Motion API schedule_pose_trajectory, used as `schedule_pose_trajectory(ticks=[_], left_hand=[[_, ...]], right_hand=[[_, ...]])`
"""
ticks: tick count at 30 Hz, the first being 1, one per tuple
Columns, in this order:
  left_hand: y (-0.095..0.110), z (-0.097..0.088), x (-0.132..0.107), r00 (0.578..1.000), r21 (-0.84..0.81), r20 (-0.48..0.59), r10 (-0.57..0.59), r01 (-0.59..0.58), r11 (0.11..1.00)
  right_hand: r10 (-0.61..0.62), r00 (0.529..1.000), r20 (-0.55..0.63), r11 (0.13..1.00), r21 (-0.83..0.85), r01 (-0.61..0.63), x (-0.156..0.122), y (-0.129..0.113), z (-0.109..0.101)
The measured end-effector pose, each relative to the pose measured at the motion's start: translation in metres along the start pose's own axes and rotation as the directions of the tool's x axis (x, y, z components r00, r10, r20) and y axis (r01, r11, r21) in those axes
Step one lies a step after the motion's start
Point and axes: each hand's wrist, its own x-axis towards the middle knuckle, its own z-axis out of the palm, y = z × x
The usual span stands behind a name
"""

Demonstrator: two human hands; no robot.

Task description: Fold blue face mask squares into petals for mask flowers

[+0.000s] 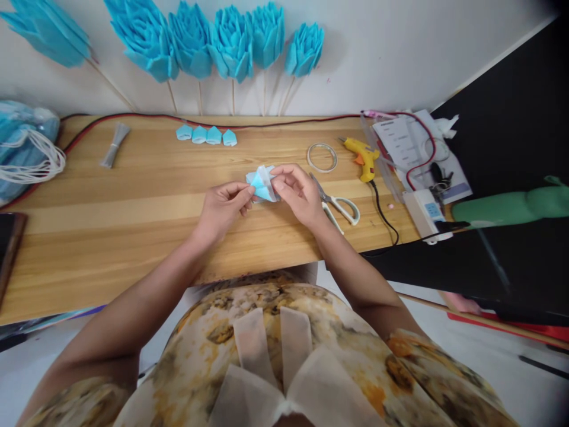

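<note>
Between my two hands is a piece of blue and white fabric-like sheet (263,185), partly folded to a point. My left hand (226,204) pinches its left edge between thumb and finger. On the other side, my right hand (297,191) grips the right edge, thumb in front. Both hands are just above the wooden table (146,201). White-handled scissors (340,207) lie beside my right hand, partly hidden by it. Several small folded blue pieces (207,135) sit in a row farther back on the table.
Blue fabric flowers (232,44) on sticks lean against the wall. At right are a tape roll (322,158), a yellow glue gun (362,157), a power strip (424,210) and a green bottle (511,204). A bundle of thin strips (114,145) and a plastic bag (26,148) lie left.
</note>
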Motion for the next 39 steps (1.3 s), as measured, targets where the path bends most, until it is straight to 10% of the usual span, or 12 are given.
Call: schedule_pose_trajectory(ticks=[20, 39], left_hand=[[0.0004, -0.0003, -0.0006, 0.999, -0.037, -0.020, -0.034, 0.033, 0.999], [0.0024, -0.0003, -0.0039, 1.000, 0.113, -0.002, 0.024, -0.024, 0.993]], right_hand=[[-0.242, 0.963, 0.117, 0.905, -0.330, 0.268, 0.0033, 0.0048, 0.0006], [-0.067, 0.998, -0.011, 0.961, -0.269, 0.061, 0.0016, -0.0005, 0.0045]])
